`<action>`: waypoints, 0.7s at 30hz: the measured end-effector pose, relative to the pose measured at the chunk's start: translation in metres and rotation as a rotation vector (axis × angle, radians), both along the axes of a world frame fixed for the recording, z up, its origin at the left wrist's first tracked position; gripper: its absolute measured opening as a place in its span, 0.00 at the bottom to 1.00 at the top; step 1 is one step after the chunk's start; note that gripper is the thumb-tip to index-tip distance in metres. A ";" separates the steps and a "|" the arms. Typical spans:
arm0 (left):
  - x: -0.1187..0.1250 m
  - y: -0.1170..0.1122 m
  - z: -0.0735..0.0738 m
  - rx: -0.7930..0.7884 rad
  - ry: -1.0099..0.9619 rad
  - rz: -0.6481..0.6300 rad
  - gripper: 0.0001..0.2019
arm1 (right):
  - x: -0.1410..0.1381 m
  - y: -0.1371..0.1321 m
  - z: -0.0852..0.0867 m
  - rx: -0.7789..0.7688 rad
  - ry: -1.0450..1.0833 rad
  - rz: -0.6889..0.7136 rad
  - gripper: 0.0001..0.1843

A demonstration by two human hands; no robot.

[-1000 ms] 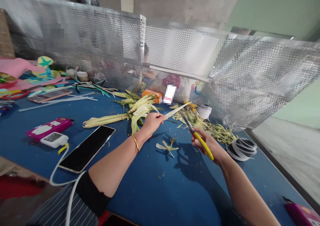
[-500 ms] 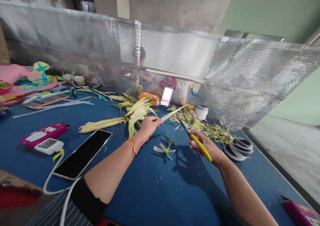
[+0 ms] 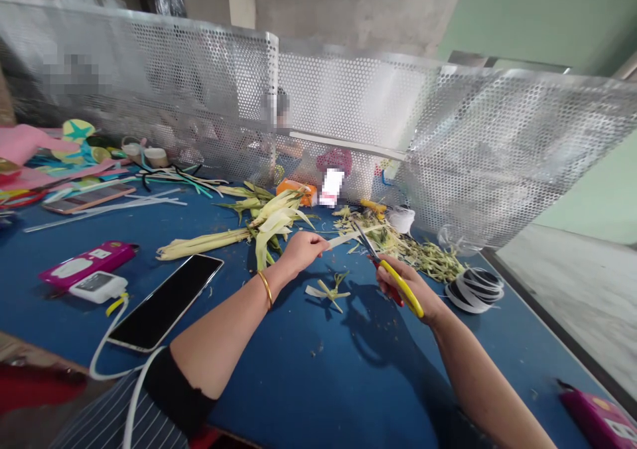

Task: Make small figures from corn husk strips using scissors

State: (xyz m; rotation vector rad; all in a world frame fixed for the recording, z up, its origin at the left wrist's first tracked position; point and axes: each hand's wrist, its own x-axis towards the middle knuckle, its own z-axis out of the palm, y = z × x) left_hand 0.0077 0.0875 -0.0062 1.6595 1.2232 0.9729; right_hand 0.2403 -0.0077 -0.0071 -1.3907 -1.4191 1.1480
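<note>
Between its fingertips my left hand (image 3: 304,249) pinches a pale strip of corn husk (image 3: 343,239) that points off to the right. My right hand (image 3: 405,283) grips scissors (image 3: 402,286) with yellow and red handles, their blades near the strip's far end. I cannot tell whether the blades touch the strip. Below the two hands, a small star-shaped piece of knotted husk (image 3: 328,292) lies on the blue table (image 3: 308,396). Just beyond my left hand is a bundle of corn husks (image 3: 273,220). Behind the scissors spreads a heap of husk scraps (image 3: 423,253).
A black phone (image 3: 166,303) and a magenta device (image 3: 89,263) with a white cable lie at left. A coil of white strip (image 3: 475,290) stands at right. Perforated metal panels (image 3: 348,104) line the table's back, with a person (image 3: 281,111) partly visible behind them.
The husk strip has tipped lower, its far end now down by the scissor blades. My left hand has shifted slightly right; the right hand has barely moved.
</note>
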 end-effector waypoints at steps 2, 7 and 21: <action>0.000 0.000 -0.001 -0.002 0.012 -0.009 0.09 | 0.000 0.002 -0.003 0.010 0.020 -0.015 0.33; 0.001 0.000 -0.002 -0.026 -0.012 -0.013 0.09 | 0.001 0.006 -0.008 0.012 0.010 -0.067 0.33; 0.000 0.004 0.005 -0.376 -0.623 0.158 0.09 | -0.008 -0.004 0.003 0.106 -0.029 0.024 0.34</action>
